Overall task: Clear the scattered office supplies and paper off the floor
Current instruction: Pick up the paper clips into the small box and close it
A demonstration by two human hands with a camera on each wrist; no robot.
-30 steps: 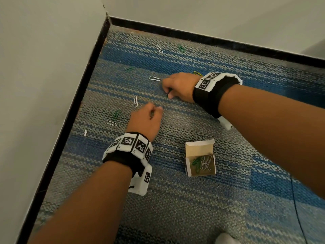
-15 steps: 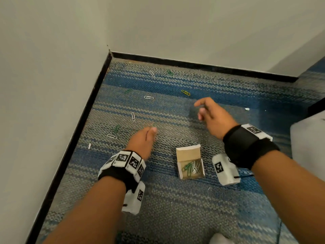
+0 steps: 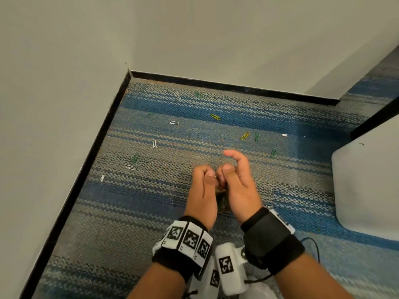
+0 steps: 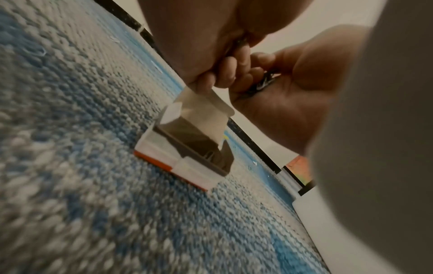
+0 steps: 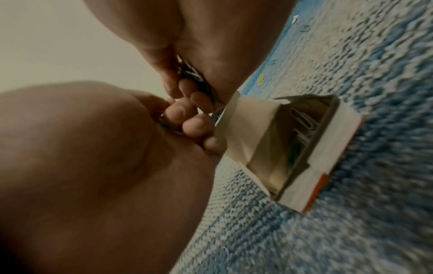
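Item: my left hand. Fingers curled round a small clutch of paper clips, held directly above the box so that anything let go should fall inside, as I judge it.

Item: my right hand. Fingers folded over a second bunch of clips in the palm; forefinger raised free of the rest. It sits knuckle to knuckle with my left, both over the same opening, presumably to empty together.

Item: open cardboard clip box. On the carpet straight beneath my hands, flap standing up and touching my left fingers, a few clips already lying within. Placed centrally, in my judgement, to keep every reach short.

Item: loose clips, not yet gathered. White ones ahead and to the left of my hands; yellow ones and green ones ahead and to the right.

Item: paper scraps. One well left of my hands, one ahead to the right.
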